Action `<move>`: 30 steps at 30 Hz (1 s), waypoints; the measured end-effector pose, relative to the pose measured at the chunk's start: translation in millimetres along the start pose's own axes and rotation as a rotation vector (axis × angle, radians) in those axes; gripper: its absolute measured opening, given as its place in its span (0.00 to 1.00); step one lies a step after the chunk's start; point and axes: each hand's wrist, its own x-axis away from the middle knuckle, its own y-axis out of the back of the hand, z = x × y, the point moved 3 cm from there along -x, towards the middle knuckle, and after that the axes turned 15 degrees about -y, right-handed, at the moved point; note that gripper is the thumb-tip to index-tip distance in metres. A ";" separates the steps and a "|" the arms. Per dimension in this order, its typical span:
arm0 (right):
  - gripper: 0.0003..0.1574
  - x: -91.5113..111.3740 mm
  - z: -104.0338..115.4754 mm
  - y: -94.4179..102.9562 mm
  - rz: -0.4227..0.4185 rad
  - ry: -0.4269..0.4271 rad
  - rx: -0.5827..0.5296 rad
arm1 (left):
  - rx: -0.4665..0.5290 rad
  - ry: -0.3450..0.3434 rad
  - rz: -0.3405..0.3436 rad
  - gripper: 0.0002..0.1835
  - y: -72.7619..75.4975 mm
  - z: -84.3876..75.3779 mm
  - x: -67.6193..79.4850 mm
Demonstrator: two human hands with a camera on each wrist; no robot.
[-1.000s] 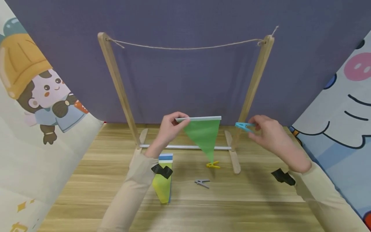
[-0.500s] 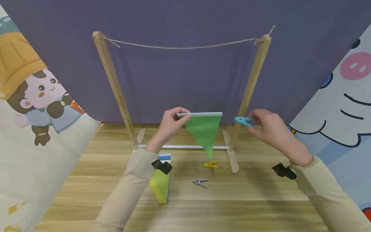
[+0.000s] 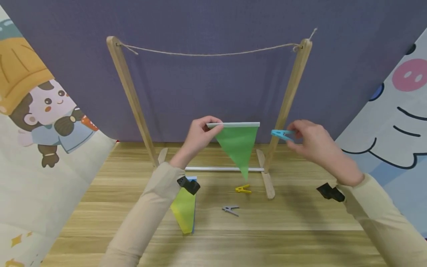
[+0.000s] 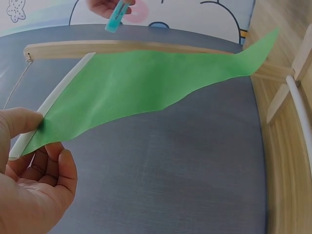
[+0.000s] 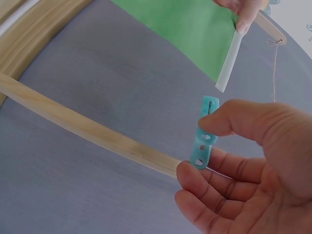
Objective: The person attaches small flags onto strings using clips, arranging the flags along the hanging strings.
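My left hand (image 3: 201, 134) pinches the white top edge of a green triangular pennant (image 3: 237, 141) near its left end, and the pennant hangs point down. In the left wrist view, thumb and fingers grip the pennant's white band (image 4: 66, 83). To the right, my right hand (image 3: 311, 140) holds a light-blue clothespin (image 3: 280, 134) between thumb and fingers, its nose towards the pennant. The right wrist view shows a gap between the clothespin (image 5: 205, 131) and the white band's end (image 5: 227, 73). Above both hands, a thin string (image 3: 207, 55) sags between two wooden posts.
The wooden posts (image 3: 133, 96) stand on feet joined by a white rod (image 3: 223, 169). On the table (image 3: 267, 244) lie a yellow clothespin (image 3: 243, 189), a grey clothespin (image 3: 230, 210) and a stack of pennants with yellow on top (image 3: 185, 213). A dark blue-grey backdrop (image 3: 213, 89) stands behind.
Both hands have risen somewhat, carrying the green pennant and the light-blue clothespin upward. The pennant's tip now hangs clear above the yellow clothespin. The head view has shifted slightly.
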 end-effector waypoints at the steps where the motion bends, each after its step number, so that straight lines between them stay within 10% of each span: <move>1: 0.17 -0.4 0.0 1.0 0.000 -0.003 0.001 | 0.000 -0.003 -0.002 0.07 -0.7 -0.6 -1.5; 30: 0.16 -21.9 10.3 34.7 -0.109 -0.002 -0.022 | 0.061 -0.067 -0.065 0.08 -8.7 -21.3 -39.6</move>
